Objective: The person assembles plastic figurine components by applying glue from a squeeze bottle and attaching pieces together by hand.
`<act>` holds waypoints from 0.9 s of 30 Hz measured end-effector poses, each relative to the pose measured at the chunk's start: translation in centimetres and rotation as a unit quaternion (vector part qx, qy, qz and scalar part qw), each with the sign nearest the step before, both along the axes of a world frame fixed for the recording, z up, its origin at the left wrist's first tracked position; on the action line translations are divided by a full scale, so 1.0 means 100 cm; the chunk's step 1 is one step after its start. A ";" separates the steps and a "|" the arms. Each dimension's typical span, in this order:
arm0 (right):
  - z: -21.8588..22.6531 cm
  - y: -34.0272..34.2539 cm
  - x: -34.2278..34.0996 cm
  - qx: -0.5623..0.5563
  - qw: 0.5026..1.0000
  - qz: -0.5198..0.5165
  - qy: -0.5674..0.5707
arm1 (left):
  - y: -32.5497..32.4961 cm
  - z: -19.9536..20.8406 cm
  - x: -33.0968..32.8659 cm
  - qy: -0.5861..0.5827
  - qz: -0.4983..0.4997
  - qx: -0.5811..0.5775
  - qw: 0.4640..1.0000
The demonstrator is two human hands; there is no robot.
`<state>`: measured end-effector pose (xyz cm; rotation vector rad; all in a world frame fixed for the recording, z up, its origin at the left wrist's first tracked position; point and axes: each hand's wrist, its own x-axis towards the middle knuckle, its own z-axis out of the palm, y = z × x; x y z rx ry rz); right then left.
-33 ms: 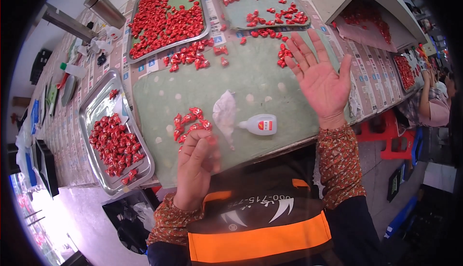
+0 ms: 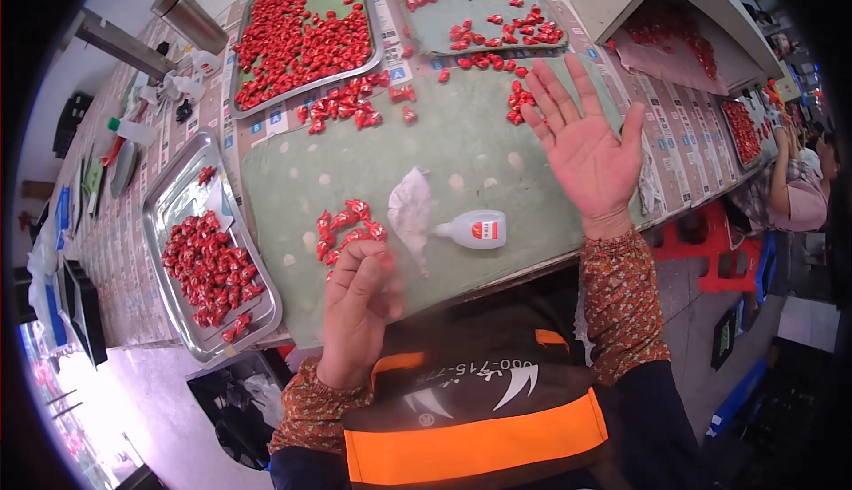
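My left hand [image 2: 353, 312] is closed in a pinch above the near edge of the green mat [image 2: 293, 170]. A reddish blur shows at its fingertips, and I cannot make out what they hold. Just beyond it lies a small cluster of shiny red pieces [image 2: 355, 212], partly hidden by the fingers. My right hand [image 2: 593, 157] is raised, palm showing and fingers spread, with nothing in it. Between the hands, a crumpled white cloth [image 2: 410, 210] lies beside a small clear squeeze bottle [image 2: 479, 229] with a red and white label, tipped on its side.
At left, a metal tray [image 2: 270, 281] holds more red pieces. Beyond the mat stand another full metal tray [image 2: 376, 37] and a pale board [image 2: 422, 33] with red pieces. A steel flask [image 2: 190, 18] is at back left. A person [image 2: 790, 184] works at far right near red stools [image 2: 710, 255].
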<state>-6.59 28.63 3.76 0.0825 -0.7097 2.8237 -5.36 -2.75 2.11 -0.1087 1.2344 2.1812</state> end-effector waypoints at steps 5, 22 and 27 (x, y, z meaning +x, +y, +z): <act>-0.009 0.002 0.005 -0.040 0.999 0.001 0.036 | -0.001 0.000 -0.002 0.007 -0.003 -0.005 1.000; -0.014 0.015 0.005 -0.020 1.000 0.004 -0.002 | -0.003 0.000 0.000 -0.014 -0.001 0.014 1.000; -0.016 0.019 0.002 0.014 1.000 0.015 0.002 | -0.005 -0.004 0.000 -0.037 0.007 0.044 0.998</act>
